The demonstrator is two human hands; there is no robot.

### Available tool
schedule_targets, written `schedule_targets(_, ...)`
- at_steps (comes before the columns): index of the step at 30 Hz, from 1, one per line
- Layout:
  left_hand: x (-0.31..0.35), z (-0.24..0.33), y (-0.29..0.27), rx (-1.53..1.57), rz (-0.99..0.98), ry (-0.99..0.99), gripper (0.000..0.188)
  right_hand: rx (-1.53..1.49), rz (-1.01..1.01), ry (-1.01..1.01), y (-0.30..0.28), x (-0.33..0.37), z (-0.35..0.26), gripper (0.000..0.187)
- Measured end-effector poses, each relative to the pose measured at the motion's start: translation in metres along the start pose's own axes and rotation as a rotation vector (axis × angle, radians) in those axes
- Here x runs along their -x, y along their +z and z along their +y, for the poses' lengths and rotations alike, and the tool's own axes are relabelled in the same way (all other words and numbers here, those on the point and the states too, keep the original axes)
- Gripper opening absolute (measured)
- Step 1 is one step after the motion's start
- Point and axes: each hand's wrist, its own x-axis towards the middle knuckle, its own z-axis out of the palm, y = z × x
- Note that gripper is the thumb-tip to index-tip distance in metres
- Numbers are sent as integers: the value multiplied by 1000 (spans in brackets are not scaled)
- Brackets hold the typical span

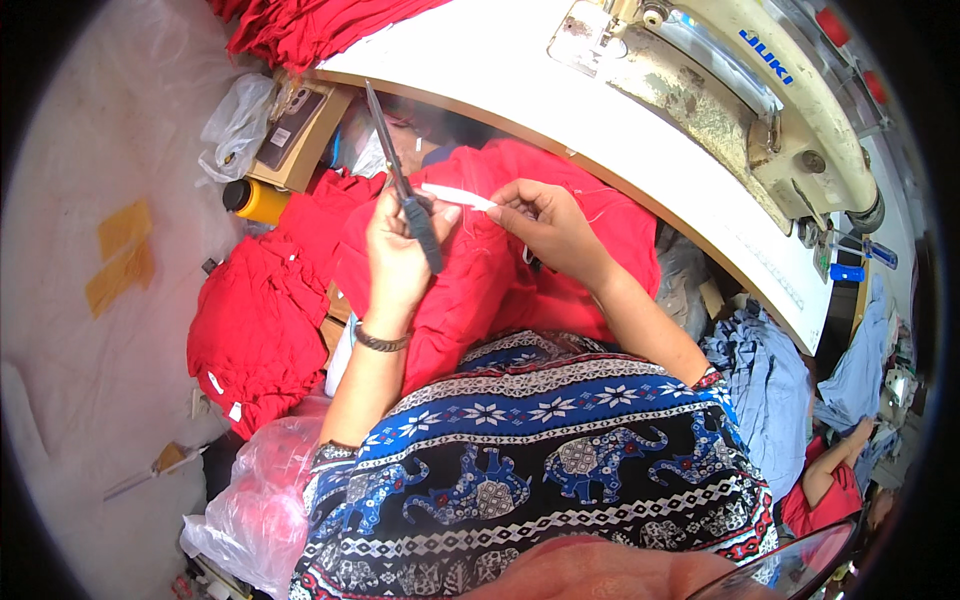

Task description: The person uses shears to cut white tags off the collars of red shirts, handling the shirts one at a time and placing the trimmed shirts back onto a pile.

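Note:
My left hand (395,245) is closed around a pair of scissors (391,150) with dark handles, their long blades pointing up and away from me. A narrow white strip (455,194) stretches between my two hands. Its right end is pinched between the thumb and fingers of my right hand (545,222); its left end lies by my left fingertips, and I cannot tell whether they grip it. Under both hands, red cloth (460,310) spreads over my lap, with loose threads on it.
A white sewing table (480,75) curves ahead, carrying a sewing machine (740,120) and a red cloth pile (300,30). At left are more red garments (255,320), a yellow container (262,202) and a cardboard box (310,140). Blue cloth (760,390) hangs at right, near another person's arm (835,470).

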Motion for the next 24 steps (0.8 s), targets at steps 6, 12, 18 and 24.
schedule_targets(6,12,25,-52,-230,-328,-154,30,-398,75,-39,-3,-2,16,15)
schedule_targets(12,15,50,-72,-1038,-693,-129,33,-450,132,-183,5,-5,12,17)
schedule_targets(18,12,63,-50,-1107,-628,-98,31,-390,98,-214,11,-2,13,12)
schedule_targets(24,11,63,-43,-1141,-622,-70,33,-318,71,-245,13,-1,8,11)
